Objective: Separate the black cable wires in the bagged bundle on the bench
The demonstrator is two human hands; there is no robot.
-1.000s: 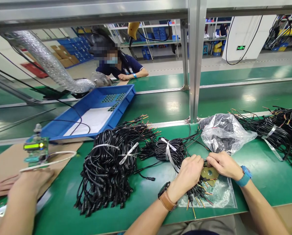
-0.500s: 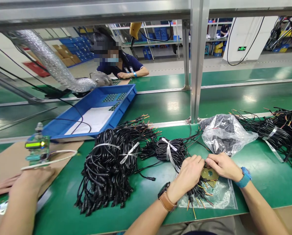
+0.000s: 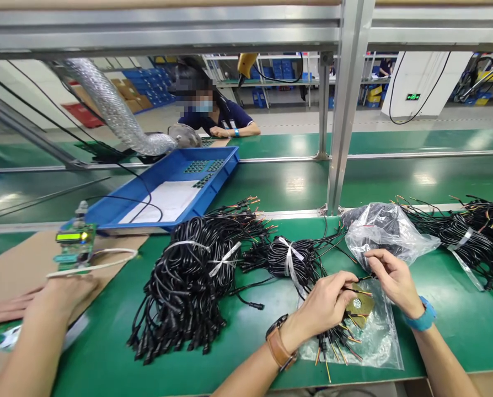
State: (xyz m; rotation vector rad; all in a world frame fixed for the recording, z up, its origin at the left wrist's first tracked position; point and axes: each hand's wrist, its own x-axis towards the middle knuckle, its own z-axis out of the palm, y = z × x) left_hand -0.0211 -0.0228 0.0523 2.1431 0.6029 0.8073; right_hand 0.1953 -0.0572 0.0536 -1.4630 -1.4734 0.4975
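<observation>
Nearest, short wires (image 3: pixel 332 336) on a flat plastic bag (image 3: pixel 385 350), probably for keeping them gathered, then a thin cable (image 3: pixel 359 291) narrowly pinched in the left hand (image 3: pixel 323 303), perhaps to leave its coloured tips free toward the right hand (image 3: pixel 395 284), narrow too upon a small dark piece (image 3: pixel 366 277), and farther, a tied bundle (image 3: pixel 277 260).

From the camera on our head we look forward and down — left hand (image 3: pixel 327 303) and right hand (image 3: pixel 396 280) close by at near right — across the green bench (image 3: pixel 465 331) to shelves (image 3: pixel 279 83) on the far side.
</observation>
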